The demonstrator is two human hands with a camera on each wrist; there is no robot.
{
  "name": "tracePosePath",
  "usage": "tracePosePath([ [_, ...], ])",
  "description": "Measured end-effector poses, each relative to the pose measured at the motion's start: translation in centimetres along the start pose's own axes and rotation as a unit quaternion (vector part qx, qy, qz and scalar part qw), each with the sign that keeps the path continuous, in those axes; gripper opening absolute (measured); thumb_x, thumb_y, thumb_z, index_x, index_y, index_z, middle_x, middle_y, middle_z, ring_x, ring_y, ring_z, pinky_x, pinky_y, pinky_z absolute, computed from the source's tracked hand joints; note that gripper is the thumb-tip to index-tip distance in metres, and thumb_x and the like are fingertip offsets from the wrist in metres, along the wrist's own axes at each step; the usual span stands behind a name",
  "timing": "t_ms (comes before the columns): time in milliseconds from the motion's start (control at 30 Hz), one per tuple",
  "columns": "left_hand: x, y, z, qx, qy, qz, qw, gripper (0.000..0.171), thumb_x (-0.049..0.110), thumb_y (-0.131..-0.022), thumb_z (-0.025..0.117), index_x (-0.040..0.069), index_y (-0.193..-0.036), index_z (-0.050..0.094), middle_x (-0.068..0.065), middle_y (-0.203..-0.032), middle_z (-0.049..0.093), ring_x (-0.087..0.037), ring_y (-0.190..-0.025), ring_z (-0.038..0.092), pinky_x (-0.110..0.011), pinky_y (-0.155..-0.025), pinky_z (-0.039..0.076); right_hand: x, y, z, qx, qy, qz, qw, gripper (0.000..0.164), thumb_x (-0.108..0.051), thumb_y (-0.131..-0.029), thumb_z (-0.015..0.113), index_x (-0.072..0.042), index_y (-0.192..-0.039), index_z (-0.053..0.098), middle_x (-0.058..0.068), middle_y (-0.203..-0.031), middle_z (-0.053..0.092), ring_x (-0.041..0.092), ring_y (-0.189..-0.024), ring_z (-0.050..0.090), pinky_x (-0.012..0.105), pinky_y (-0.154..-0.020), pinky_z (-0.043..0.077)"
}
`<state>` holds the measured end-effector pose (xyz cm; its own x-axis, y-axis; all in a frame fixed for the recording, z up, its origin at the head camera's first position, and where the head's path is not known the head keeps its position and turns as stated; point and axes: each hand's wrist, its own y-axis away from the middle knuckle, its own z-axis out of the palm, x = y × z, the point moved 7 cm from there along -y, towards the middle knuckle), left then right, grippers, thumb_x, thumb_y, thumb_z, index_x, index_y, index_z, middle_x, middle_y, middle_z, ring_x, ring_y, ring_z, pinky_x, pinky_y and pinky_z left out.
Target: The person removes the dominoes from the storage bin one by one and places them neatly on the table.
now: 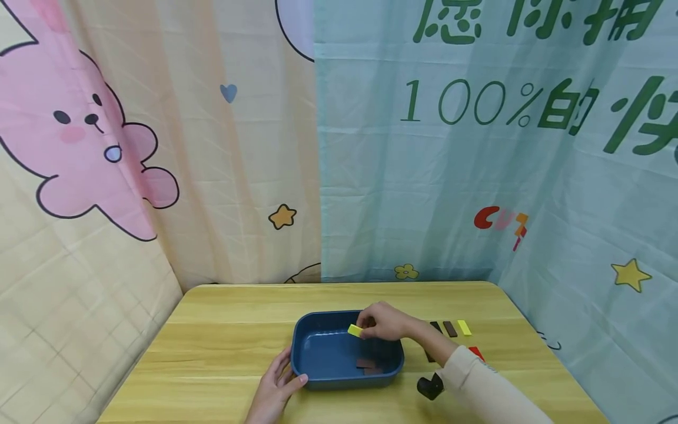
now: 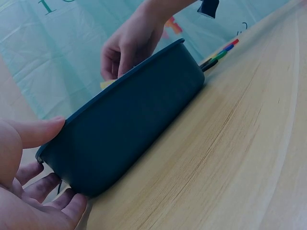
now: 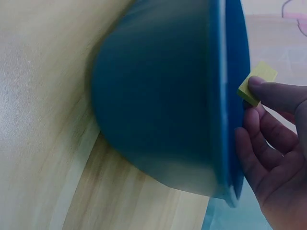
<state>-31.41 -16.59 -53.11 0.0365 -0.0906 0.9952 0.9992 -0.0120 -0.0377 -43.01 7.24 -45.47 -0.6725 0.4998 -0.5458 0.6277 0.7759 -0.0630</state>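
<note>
A deep blue plastic container (image 1: 346,381) stands on the table. My left hand (image 1: 275,386) grips its near left corner; in the left wrist view the thumb lies on the rim and the fingers (image 2: 43,187) bend against the outer wall. Over the container's far right part, my right hand (image 1: 385,322) pinches a small yellow block (image 1: 355,330) between thumb and fingers. The right wrist view shows this yellow block (image 3: 257,83) held at rim level. Brown blocks (image 1: 365,364) lie on the container floor near its front right corner.
Right of the container, partly behind the right forearm, lie a black block (image 1: 436,326), a brown block (image 1: 450,328), another yellow block (image 1: 464,327) and a red block (image 1: 477,353). A black device (image 1: 430,386) is at the right forearm. Printed curtains (image 1: 413,194) hang behind the wooden table (image 1: 212,335).
</note>
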Motion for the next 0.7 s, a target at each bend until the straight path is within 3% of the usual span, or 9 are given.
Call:
tracePosePath([
  [233,0.0,0.0,0.0,0.007,-0.003,-0.006,1.0000,0.081,0.000,-0.091,0.076,-0.014,-0.155,0.028,-0.040,-0.157,0.028,-0.056,-0.140,0.036,-0.043,-0.103,0.052,0.0,1.0,-1.0,0.033,-0.036,0.006,0.999,0.005,-0.014,-0.095,0.076,-0.009,-0.093,0.075,-0.013,-0.082,0.068,0.004,-0.071,0.062,0.024,-0.065,0.055],
  [467,0.0,0.0,0.1,0.007,-0.001,-0.013,0.9999,0.080,-0.002,-0.092,0.075,-0.013,-0.155,0.027,-0.039,-0.158,0.027,-0.054,-0.141,0.035,-0.045,-0.105,0.050,0.4,2.7,-1.7,0.058,-0.067,0.031,0.996,0.006,-0.015,-0.095,0.077,-0.015,-0.091,0.072,-0.010,-0.082,0.068,0.007,-0.071,0.062,0.026,-0.065,0.054],
  [700,0.2,-0.2,0.0,0.011,-0.007,-0.023,0.9997,0.081,-0.003,-0.092,0.074,-0.013,-0.156,0.026,-0.039,-0.158,0.026,-0.055,-0.142,0.033,-0.046,-0.105,0.050,1.1,5.0,-2.4,0.082,-0.115,0.049,0.989,0.007,-0.016,-0.099,0.072,-0.009,-0.098,0.074,-0.003,-0.087,0.071,0.020,-0.077,0.066,0.029,-0.069,0.056],
])
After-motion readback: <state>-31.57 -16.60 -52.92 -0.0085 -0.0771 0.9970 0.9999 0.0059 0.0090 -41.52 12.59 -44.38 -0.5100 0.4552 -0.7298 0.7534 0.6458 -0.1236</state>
